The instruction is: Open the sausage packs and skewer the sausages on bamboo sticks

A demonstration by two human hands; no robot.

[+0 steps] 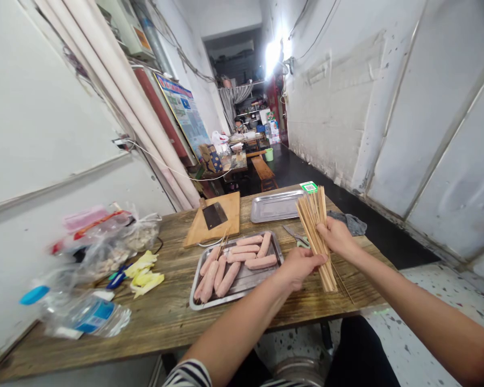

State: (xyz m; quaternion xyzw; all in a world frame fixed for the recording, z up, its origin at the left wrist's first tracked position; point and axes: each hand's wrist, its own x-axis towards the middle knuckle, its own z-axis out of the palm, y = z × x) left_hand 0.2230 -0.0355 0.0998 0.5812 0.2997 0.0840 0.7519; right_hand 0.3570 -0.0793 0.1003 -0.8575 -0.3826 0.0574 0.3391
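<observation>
Left hand (pixel 300 267) and right hand (pixel 337 235): grip clamped on the bamboo skewer bundle (pixel 311 213). Apply light, even pressure; square the ends to limit slippage.

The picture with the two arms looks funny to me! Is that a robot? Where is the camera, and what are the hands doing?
There's no robot here, just a person using bare hands. The camera is worn on the person's head, looking forward and down, so you see roughly what they would see.

The left hand and the right hand both hold a bundle of thin wooden sticks above a wooden table. The left hand grips lower down, the right hand higher up.

On the table, a metal tray holds pale pink sausages. Behind it are a cutting board with a cleaver on it, and a second metal tray. Over on the left lies a plastic bottle.
</observation>
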